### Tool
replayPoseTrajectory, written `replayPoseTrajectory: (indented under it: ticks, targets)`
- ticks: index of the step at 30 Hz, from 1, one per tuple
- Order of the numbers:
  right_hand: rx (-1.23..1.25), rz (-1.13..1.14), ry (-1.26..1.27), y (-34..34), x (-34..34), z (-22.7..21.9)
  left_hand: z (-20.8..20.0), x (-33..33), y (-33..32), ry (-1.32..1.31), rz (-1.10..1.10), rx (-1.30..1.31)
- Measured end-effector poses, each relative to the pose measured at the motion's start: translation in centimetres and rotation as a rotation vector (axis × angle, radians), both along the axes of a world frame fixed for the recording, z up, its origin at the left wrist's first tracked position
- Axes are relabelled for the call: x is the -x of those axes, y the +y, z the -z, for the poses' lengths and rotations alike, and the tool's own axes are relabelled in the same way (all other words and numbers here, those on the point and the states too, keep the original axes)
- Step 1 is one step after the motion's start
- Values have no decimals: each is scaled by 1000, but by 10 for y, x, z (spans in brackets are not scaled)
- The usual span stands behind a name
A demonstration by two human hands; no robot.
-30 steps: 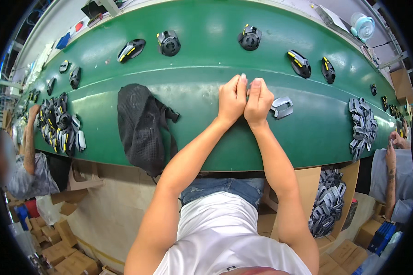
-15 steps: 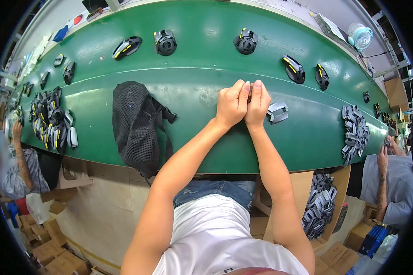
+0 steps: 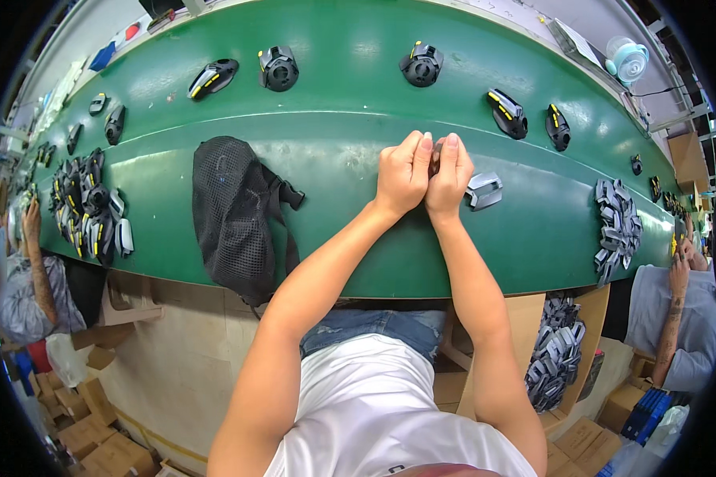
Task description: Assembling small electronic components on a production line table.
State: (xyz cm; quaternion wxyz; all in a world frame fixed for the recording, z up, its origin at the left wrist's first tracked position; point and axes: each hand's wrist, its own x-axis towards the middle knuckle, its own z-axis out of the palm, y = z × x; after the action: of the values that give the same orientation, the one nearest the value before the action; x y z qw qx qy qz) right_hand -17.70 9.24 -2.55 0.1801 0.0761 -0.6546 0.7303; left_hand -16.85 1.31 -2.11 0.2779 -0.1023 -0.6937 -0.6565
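My left hand (image 3: 402, 176) and my right hand (image 3: 449, 179) are pressed together above the green table, thumbs side by side and pointing away from me. Between them they grip a small dark part (image 3: 435, 159); only a sliver shows, the fingers hiding the rest. Close by my right hand lies a loose grey plastic shell piece (image 3: 484, 191). To the left of my hands rests a black mesh bag (image 3: 232, 211) with a strap and buckle.
Black-and-yellow mouse-like housings (image 3: 278, 70) stand spaced along the table's far strip. Heaps of housings (image 3: 83, 203) and grey shells (image 3: 617, 226) lie left and right. A cardboard box (image 3: 517, 334) of parts is by my right arm. Co-workers (image 3: 668, 318) sit on both sides.
Both hands keep the small dark part pressed between them, with barely any movement. The view has shifted slightly; the housings on the far strip appear a little further left.
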Motion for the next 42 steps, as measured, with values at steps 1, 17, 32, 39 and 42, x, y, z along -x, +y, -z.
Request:
replayPoseTrajectory:
  ticks: [1,17,32,39,42]
  targets:
    - [2,0,-3,-1,0,0,-1,1,0,11,-4,13]
    - [-273,95,67,-2,2,0,3,0,2,-77,-66,39]
    - [44,-36,25,-2,-1,-3,-3,-2,3,6,-25,-11]
    - [41,-28,-18,-4,2,1,1,-1,1,96,-87,94]
    - [88,-39,-165,7,5,11,-1,-5,7,250,-62,231]
